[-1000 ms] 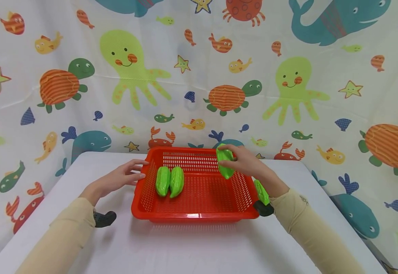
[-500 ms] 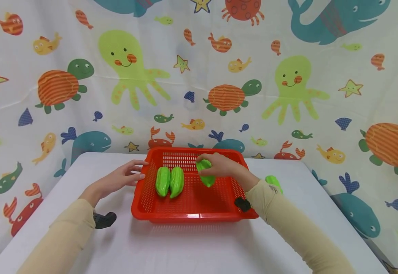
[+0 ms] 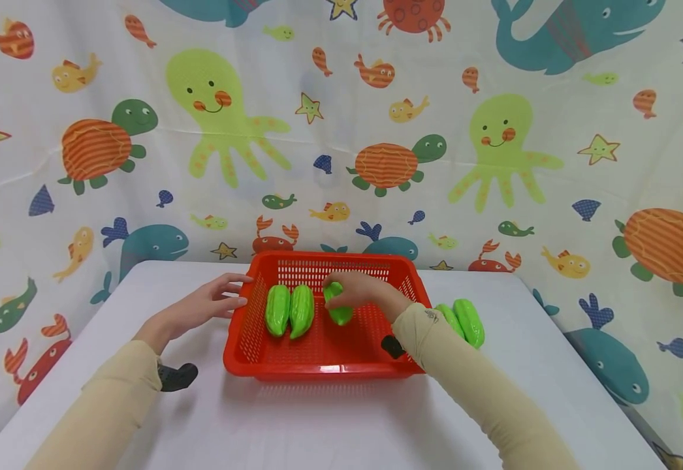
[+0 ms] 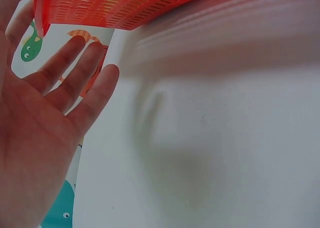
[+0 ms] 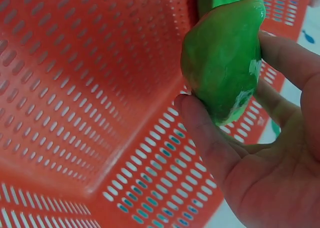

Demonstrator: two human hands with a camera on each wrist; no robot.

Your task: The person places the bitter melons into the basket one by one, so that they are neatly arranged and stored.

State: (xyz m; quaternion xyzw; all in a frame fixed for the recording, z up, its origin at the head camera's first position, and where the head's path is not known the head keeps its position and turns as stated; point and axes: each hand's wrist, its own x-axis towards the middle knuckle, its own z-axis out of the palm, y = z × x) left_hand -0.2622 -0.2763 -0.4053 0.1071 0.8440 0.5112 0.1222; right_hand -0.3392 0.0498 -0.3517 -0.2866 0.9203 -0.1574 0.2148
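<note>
Leftward, deeper into the red perforated plastic basket [image 3: 271, 368], the right hand [image 3: 367, 290] has travelled since the earlier frames, bringing one glossy green ridged gourd [image 3: 340, 316] from near the right wall to about the middle. The left hand [image 3: 203, 305] keeps its place.

On the right, the grip is clasped around the gourd, thumb on one side and fingers on the other; whether the gourd touches the basket floor cannot be told. On the left, the grip is loose, fingers spread and slightly bent at the basket's left rim; how firmly they touch it is unclear.

Just left of the held gourd, two matching green gourds lie side by side in the basket, the left gourd [image 3: 277, 310] next to the right gourd [image 3: 302, 311], between it and the left wall. Outside, two more green gourds [image 3: 469, 323] lie together on the white counter [image 3: 318, 427]. The beige right sleeve [image 3: 476, 391] crosses the basket's right front corner and partly covers them. Behind everything hangs a white cloth [image 3: 341, 130] printed with sea creatures.
</note>
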